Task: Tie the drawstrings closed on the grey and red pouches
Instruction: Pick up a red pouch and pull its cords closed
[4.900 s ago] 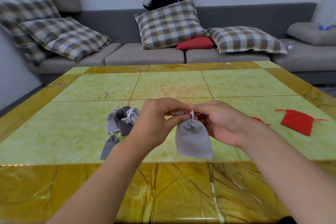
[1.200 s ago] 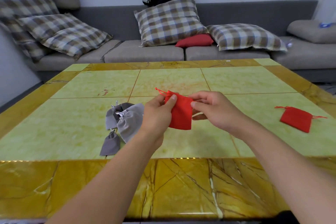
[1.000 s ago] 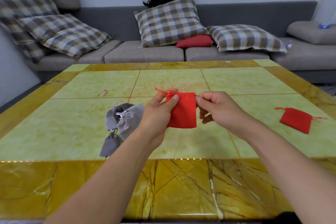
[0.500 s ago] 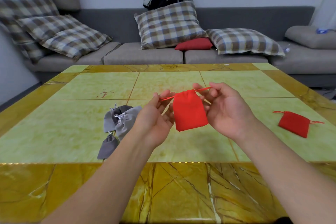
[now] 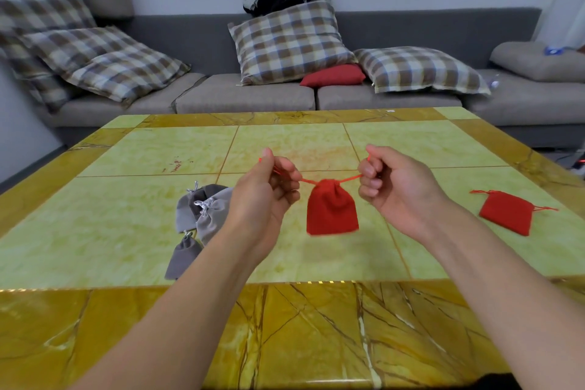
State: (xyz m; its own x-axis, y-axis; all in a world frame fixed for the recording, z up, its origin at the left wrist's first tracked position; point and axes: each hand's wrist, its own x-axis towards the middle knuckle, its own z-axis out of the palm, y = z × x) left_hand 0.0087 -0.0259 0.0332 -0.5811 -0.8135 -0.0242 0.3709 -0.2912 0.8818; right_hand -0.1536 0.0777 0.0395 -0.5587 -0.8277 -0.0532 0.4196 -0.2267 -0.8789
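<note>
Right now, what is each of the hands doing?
Left hand: pinches the left drawstring of the red pouch.
Right hand: grips the right drawstring, pouch hanging between.

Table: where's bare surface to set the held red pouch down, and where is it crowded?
Free: the green tiles directly under the held red pouch, between the grey pouches and the second red pouch; also the whole far half of the table toward the sofa, and the near yellow border. Crowded: the cluster of grey pouches beside the left hand.
</note>
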